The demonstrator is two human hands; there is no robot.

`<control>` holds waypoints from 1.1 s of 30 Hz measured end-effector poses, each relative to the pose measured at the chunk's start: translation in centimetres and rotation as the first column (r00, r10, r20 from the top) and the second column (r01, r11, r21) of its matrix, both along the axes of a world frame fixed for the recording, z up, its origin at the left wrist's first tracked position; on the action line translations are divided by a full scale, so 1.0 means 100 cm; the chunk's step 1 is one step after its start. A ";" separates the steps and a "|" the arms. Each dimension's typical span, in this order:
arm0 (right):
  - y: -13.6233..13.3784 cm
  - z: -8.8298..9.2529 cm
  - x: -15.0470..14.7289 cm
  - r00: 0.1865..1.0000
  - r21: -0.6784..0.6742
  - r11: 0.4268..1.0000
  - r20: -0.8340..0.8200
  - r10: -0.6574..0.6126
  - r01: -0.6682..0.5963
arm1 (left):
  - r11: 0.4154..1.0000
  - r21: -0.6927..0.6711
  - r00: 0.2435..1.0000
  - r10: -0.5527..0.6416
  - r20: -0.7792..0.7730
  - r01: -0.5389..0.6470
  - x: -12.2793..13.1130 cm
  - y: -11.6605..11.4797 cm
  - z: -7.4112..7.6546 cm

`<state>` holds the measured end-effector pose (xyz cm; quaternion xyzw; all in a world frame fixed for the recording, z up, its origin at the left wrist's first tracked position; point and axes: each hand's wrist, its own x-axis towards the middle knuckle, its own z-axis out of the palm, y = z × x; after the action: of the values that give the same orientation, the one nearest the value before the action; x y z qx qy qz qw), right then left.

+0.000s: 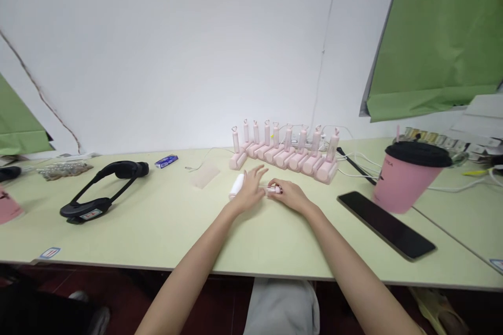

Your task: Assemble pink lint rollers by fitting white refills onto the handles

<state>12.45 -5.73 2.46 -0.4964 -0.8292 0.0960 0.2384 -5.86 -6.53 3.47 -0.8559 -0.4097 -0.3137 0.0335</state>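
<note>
Pale green table [157, 220], white wall behind. Left hand [249, 191]: fingers spread, resting against white cylinder [236, 186], gripping nothing. Right hand [291, 196]: curled, pinching small pink piece [274, 189] at mid-table. Risk: a nudged cylinder could roll into the upright pink row [286, 154].

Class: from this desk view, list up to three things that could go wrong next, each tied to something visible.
1. The small pink part pinched by the right hand could slip; the white cylinder by the left hand may roll away.
2. A right arm sweep might tip the pink cup onto the dark tablet beside it.
3. Reaching forward may topple the row of pink devices.
</note>
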 end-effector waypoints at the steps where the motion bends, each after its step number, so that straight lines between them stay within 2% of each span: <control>1: 0.001 0.000 0.001 0.999 0.013 1.000 -0.035 -0.012 0.012 | 0.998 0.035 0.994 0.050 0.100 -0.053 -0.008 0.004 0.007; 2: 0.001 0.001 0.001 0.998 0.022 1.000 -0.062 -0.018 0.020 | 0.985 0.074 0.972 0.142 0.189 -0.158 -0.019 0.009 0.013; 3: 0.001 0.001 0.002 0.996 0.025 0.999 -0.083 -0.019 0.021 | 0.944 0.104 0.926 0.279 0.253 -0.313 -0.032 0.015 0.016; 4: 0.001 0.001 0.001 0.995 0.021 1.000 -0.098 -0.017 0.019 | 0.875 0.107 0.861 0.432 0.267 -0.472 -0.046 0.021 0.016; 6: 0.000 0.001 0.001 0.992 0.008 1.000 -0.123 0.000 0.001 | 0.681 0.083 0.678 0.696 0.238 -0.728 -0.079 0.031 0.008; 7: 0.000 0.000 0.001 0.991 0.002 1.000 -0.134 0.010 -0.009 | 0.605 0.057 0.602 0.773 0.200 -0.794 -0.095 0.035 0.001; 9: 0.000 -0.001 0.001 0.988 -0.004 1.000 -0.156 0.025 -0.026 | 0.509 -0.069 0.500 0.859 0.111 -0.858 -0.122 0.039 -0.015; 11: 0.001 -0.003 0.001 0.984 0.003 1.000 -0.174 0.029 -0.029 | 0.471 -0.179 0.464 0.882 0.080 -0.864 -0.137 0.040 -0.024; 12: 0.002 -0.004 0.001 0.983 0.011 1.000 -0.183 0.025 -0.024 | 0.469 -0.207 0.460 0.883 0.096 -0.858 -0.139 0.040 -0.025; 14: 0.005 -0.005 0.002 0.978 0.028 1.000 -0.207 0.009 -0.003 | 0.505 -0.248 0.470 0.862 0.190 -0.827 -0.135 0.040 -0.022; 16: 0.007 -0.005 0.003 0.969 0.049 0.998 -0.247 -0.013 0.026 | 0.608 -0.363 0.519 0.793 0.319 -0.706 -0.122 0.042 -0.014; 18: 0.010 -0.005 0.004 0.954 0.076 0.996 -0.300 -0.026 0.051 | 0.715 -0.536 0.579 0.689 0.435 -0.449 -0.105 0.045 -0.008; 19: 0.012 -0.004 0.005 0.945 0.092 0.994 -0.327 -0.030 0.063 | 0.740 -0.604 0.609 0.633 0.478 -0.296 -0.097 0.045 -0.006; 21: 0.015 -0.004 0.008 0.928 0.108 0.991 -0.372 -0.037 0.082 | 0.731 -0.681 0.653 0.538 0.533 -0.045 -0.084 0.044 -0.004; 24: 0.020 -0.005 0.013 0.908 0.086 0.993 -0.418 -0.041 0.084 | 0.683 -0.718 0.706 0.444 0.552 0.132 -0.074 0.037 -0.003; 28: 0.028 -0.010 0.020 0.875 0.015 1.000 -0.484 -0.015 0.025 | 0.627 -0.753 0.785 0.358 0.506 0.199 -0.073 0.026 0.003; 33: 0.035 -0.015 0.028 0.825 -0.066 0.998 -0.564 -0.033 -0.005 | 0.619 -0.754 0.813 0.310 0.493 0.221 -0.071 0.021 0.008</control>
<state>15.24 -2.23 0.99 -0.4593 -0.7144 0.2636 0.4574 -12.93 -4.41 4.29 -0.6327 -0.5164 -0.3470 -0.4611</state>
